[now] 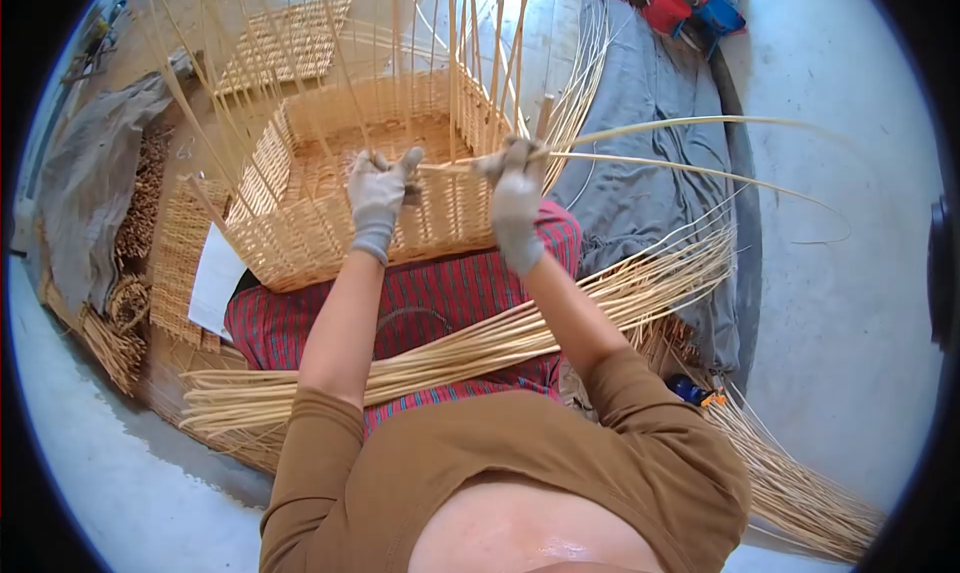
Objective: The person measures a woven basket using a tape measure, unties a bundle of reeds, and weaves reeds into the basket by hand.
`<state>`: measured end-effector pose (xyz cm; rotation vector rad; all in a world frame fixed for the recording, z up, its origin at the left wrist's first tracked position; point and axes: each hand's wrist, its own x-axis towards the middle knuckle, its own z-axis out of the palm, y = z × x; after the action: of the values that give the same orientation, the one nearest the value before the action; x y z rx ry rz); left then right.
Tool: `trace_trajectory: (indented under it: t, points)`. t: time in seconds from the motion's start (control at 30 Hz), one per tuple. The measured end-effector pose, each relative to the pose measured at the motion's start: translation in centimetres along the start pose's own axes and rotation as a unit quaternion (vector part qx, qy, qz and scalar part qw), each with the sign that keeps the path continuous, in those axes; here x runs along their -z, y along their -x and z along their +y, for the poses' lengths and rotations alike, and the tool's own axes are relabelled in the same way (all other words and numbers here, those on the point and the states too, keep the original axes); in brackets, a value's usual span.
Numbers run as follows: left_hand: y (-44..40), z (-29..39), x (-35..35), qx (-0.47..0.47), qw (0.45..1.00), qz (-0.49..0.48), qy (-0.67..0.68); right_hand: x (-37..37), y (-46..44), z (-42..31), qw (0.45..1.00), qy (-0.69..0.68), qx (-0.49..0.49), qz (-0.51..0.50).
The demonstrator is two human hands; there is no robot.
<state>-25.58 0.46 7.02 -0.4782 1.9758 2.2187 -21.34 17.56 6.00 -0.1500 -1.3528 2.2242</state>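
A rectangular woven basket [350,235] sits in front of me, with tall upright stakes rising from its walls. My left hand [380,193], in a pale glove, is closed at the top of the near wall, its fingers around a stake and a weaving strand. Farther right along the same rim, my gloved right hand [515,188] grips long cane strands [690,161], whose free ends sweep out to the right. What lies inside each fist is partly hidden by the fingers.
A bundle of loose canes [470,345] lies across my lap on a red striped cloth [300,318]. Grey cloth [650,103] covers the floor at right. Woven panels [285,48] lie behind and left of the basket. Red and blue containers [668,11] stand at the far right.
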Motion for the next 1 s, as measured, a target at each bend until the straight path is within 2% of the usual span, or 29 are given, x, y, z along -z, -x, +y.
trace_trajectory:
  t: [0.03, 0.1, 0.13, 0.17, 0.2, 0.23, 0.27, 0.3, 0.33, 0.4, 0.43, 0.47, 0.5, 0.53, 0.57, 0.6, 0.63, 0.67, 0.73, 0.77, 0.8, 0.87, 0.9, 0.97, 1.0]
  points:
    - [-0.3, 0.4, -0.4, -0.006, 1.0, -0.001, 0.002, -0.1, -0.7, -0.4, 1.0, -0.002, 0.005, -0.003]
    - [0.0, 0.3, -0.2, 0.02, 1.0, 0.006, -0.003, 1.0, -0.8, -1.0, 0.996, -0.038, 0.002, -0.083]
    - [0.3, 0.4, 0.1, -0.002, 1.0, 0.009, -0.012, 2.8, -2.6, -2.7, 0.988, 0.021, -0.152, -0.024]
    - [1.0, 0.8, 0.4, -0.012, 1.0, -0.003, -0.026, 5.0, -3.4, -3.9, 0.99, 0.007, -0.14, -0.013]
    - [1.5, 1.3, 0.7, -0.175, 0.984, 0.042, 0.005, 7.3, -4.8, -4.7, 0.995, 0.019, -0.084, 0.043]
    - [1.1, 1.0, 0.2, -0.248, 0.967, 0.062, 0.024, 8.6, -5.6, -5.1, 0.994, 0.036, -0.036, 0.1]
    - [0.7, 0.6, -0.4, -0.319, 0.944, 0.08, 0.039, 8.6, -5.1, -5.4, 0.992, 0.038, -0.037, 0.111]
    - [-1.0, -1.2, -2.0, -0.241, 0.966, -0.026, -0.086, 7.9, -4.6, -6.3, 0.994, 0.049, -0.034, 0.089]
    - [-2.8, -2.7, -3.7, -0.16, 0.957, -0.13, -0.204, 7.2, -4.5, -6.7, 0.996, 0.058, -0.031, 0.061]
    - [-3.7, -1.3, -5.9, -0.1, 0.916, -0.229, -0.312, 6.3, -6.4, -7.2, 0.995, 0.099, -0.017, 0.017]
    - [-3.3, -1.2, -6.1, -0.043, 0.943, -0.236, -0.23, 5.7, -7.3, -7.2, 0.99, 0.141, -0.015, -0.023]
    - [-2.3, -1.1, -6.3, 0.024, 0.959, -0.24, -0.148, 4.2, -8.9, -6.7, 0.928, 0.319, 0.171, -0.082]
    - [-1.5, -1.1, -6.3, 0.03, 0.958, -0.238, -0.156, 1.5, -11.8, -4.5, 0.859, 0.415, 0.278, -0.117]
    - [-1.0, -0.8, -6.5, -0.005, 0.964, -0.199, -0.174, -1.2, -14.6, -2.4, 0.77, 0.49, 0.389, -0.127]
    - [-0.8, -0.3, -6.7, -0.044, 0.968, -0.159, -0.19, -4.0, -15.3, -1.6, 0.752, 0.496, 0.416, -0.123]
    - [-0.8, 0.1, -6.8, -0.041, 0.966, -0.143, -0.21, -6.7, -16.0, -0.9, 0.734, 0.501, 0.442, -0.118]
    - [-0.8, 0.4, -7.0, -0.043, 0.966, -0.143, -0.213, -9.4, -14.0, -3.2, 0.844, 0.418, 0.314, -0.122]
    - [-0.9, 0.7, -7.0, -0.04, 0.959, -0.132, -0.247, -10.6, -12.3, -4.6, 0.923, 0.322, 0.172, -0.124]
    - [-1.1, 0.2, -7.1, -0.025, 0.954, -0.121, -0.274, -6.1, -10.7, -5.7, 0.949, 0.261, 0.142, -0.1]
    - [-1.3, -0.3, -7.1, -0.035, 0.94, -0.125, -0.315, -2.0, -10.0, -5.4, 0.979, 0.099, 0.152, -0.097]
    - [-1.6, -0.7, -7.3, -0.048, 0.926, -0.128, -0.353, 2.0, -9.3, -5.1, 0.979, -0.065, 0.166, -0.1]
    - [-1.4, -0.7, -7.0, -0.044, 0.94, -0.154, -0.3, 10.2, -8.6, -1.0, 0.993, -0.082, 0.084, -0.013]
    - [-0.9, 0.4, -7.3, -0.045, 0.952, -0.176, -0.245, 9.8, -8.5, -1.9, 0.993, -0.078, 0.083, -0.009]
    - [-0.8, 3.6, -8.0, -0.218, 0.878, -0.054, -0.423, 8.5, -7.7, -3.2, 0.996, 0.01, 0.077, 0.052]
    - [-0.6, 4.5, -8.7, -0.207, 0.881, -0.058, -0.421, 8.4, -8.2, -3.1, 0.995, -0.01, 0.036, 0.09]
